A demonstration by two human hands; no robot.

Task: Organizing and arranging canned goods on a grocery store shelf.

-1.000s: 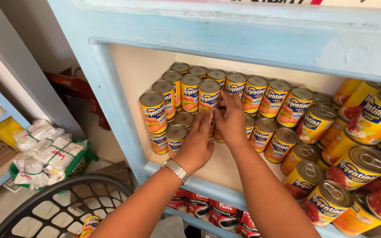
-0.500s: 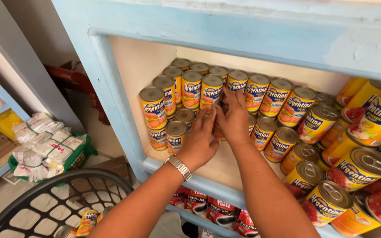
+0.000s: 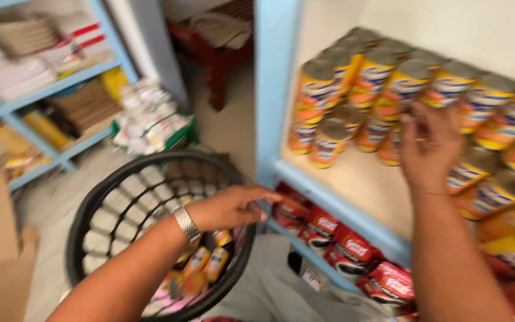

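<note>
The left hand [image 3: 230, 207] hangs palm down over the 3 o'clock edge of a round black basket [image 3: 90, 206], fingers loosely spread and gripping nothing; a metal watch [image 3: 186, 223] sits on its wrist. A few small cans [image 3: 208, 263] lie on their sides at the bottom of the basket, at about 7 o'clock from that hand and just below it, their long axes roughly level and tilted toward the hand.

The right hand [image 3: 427, 149] is up at the blue shelf [image 3: 341, 206], at 2 o'clock from the left, well apart from it. Its fingers curl against the stacked yellow-labelled cans [image 3: 353, 89], which stand upright in rows, long axes vertical, lids up; the blur hides whether it grips one or only touches them.

So the left hand is much the nearer to the basket cans, the right to the shelf cans. Red packets [image 3: 353, 250] fill the shelf level beneath, between the two arms.
</note>
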